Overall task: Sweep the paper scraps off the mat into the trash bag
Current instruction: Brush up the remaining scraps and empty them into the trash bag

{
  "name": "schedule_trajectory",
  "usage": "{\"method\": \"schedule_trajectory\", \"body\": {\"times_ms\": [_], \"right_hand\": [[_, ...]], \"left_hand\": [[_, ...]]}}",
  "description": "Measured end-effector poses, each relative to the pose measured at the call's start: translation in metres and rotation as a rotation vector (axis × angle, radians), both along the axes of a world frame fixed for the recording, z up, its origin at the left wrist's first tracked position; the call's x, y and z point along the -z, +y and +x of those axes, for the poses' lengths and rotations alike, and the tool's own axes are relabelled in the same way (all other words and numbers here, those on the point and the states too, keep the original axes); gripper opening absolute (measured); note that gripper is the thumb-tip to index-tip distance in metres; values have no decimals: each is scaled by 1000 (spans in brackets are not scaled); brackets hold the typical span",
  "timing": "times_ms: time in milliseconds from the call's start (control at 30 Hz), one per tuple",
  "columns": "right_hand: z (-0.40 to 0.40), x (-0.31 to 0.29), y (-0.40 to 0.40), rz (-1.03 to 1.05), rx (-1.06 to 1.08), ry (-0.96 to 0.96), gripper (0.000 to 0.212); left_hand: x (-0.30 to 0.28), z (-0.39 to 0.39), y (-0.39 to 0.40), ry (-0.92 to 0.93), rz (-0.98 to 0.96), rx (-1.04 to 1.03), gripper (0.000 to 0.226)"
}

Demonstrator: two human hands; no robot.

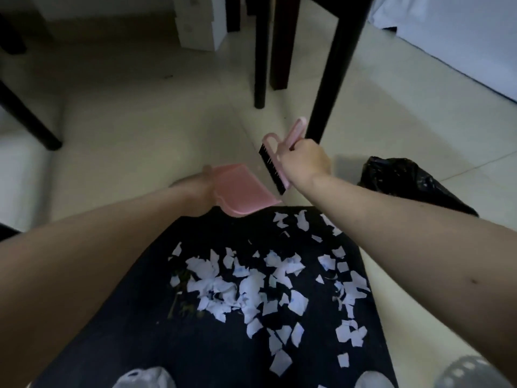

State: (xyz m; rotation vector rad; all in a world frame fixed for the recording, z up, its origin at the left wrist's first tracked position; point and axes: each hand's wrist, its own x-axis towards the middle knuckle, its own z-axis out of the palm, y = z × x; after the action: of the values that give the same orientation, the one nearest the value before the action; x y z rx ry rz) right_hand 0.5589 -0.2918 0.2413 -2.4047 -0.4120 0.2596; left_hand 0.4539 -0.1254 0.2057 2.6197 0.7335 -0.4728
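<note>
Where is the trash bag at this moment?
In the head view the black trash bag sits on the tiled floor to the right, just past the dark mat's far right corner, beyond the right forearm and right of the dark table leg.

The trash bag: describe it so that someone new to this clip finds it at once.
Start at the black mat strewn with white paper scraps. Just past its far right corner, on the pale tiled floor, sits the trash bag. It is the only crumpled, glossy black heap there.

A pale tiled floor (145, 130) carries a dark mat (223, 345), a black trash bag (405, 183) and what look like chair legs (261, 65).
</note>
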Motion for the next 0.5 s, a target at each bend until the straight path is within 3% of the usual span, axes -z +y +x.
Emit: {"method": "schedule_trajectory", "body": {"times_ms": [100,300,500], "right_hand": [[-28,28,35,15,1,59,52],[-98,91,82,57,-62,215,46],[-138,146,120,121,95,462,41]], "left_hand": [[25,-47,40,110,-22,-48,50],[75,-128,88,206,146,-88,49],[125,-173,116,271,149,-317,69]]}}
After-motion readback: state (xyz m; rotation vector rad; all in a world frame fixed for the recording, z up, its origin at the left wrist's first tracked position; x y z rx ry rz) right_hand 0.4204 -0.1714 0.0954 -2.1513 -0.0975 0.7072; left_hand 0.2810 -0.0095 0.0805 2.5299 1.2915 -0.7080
